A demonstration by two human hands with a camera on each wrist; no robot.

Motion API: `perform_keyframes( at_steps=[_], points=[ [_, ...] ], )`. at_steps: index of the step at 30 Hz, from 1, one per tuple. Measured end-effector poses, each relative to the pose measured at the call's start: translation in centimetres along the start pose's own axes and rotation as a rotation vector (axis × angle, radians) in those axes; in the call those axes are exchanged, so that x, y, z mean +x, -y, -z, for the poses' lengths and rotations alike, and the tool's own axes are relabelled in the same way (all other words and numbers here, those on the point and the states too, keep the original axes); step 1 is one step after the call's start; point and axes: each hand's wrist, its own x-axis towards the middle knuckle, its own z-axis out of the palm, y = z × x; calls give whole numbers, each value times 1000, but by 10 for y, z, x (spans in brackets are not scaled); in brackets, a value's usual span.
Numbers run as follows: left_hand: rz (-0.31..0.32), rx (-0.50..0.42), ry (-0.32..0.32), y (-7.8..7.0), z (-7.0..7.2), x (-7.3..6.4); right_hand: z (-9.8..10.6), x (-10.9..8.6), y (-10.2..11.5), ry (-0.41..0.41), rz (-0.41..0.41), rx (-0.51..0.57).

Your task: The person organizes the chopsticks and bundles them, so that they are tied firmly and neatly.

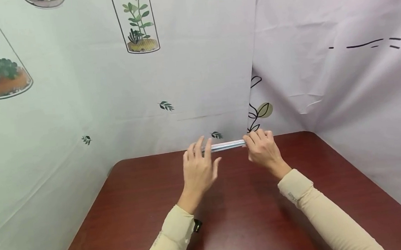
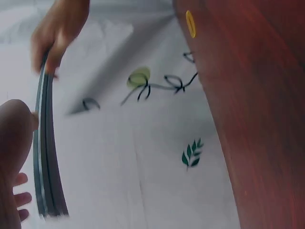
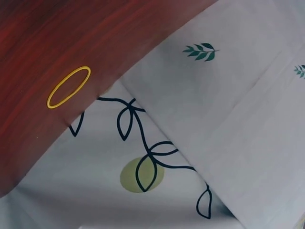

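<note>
A slim, straight bundle of long thin strips (image 1: 227, 145), pale with blue lines, is held above the far edge of the table. My right hand (image 1: 261, 148) grips its right end with curled fingers. At the other end, my left hand (image 1: 198, 170) has its fingers spread and fairly straight, the thumb standing apart. In the left wrist view the strips (image 2: 46, 152) look grey and dark, with the left thumb (image 2: 14, 136) alongside and the right hand (image 2: 59, 36) at the far end. Neither hand shows in the right wrist view.
The reddish-brown table (image 1: 150, 199) ends against a hanging white cloth (image 1: 190, 82) printed with plants. A yellow rubber band (image 3: 69, 88) lies near the table's far edge. A small black device (image 1: 197, 225) sits by the left cuff.
</note>
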Motion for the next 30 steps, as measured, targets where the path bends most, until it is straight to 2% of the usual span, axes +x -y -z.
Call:
perform_keyframes(
  at_steps=[2,4,8,11,20,23,30],
  points=[
    [-45,25,-9,-5,-1,0,0,2,2,-17,2,-3],
    [-56,46,0,-9,-2,-1,0,4,5,-44,7,-9],
    [-25,95,24,-10,-7,-7,0,10,11,-94,45,-37],
    [3,119,31,-9,-11,-9,0,14,13,-113,39,-44],
    [93,111,-17,-7,-25,-1,1,22,12,-150,36,-49],
    [97,118,-16,-4,-27,3,0,23,13,-172,26,-59],
    [74,131,-59,6,-25,-1,-3,18,24,-185,5,-65]
  ],
)
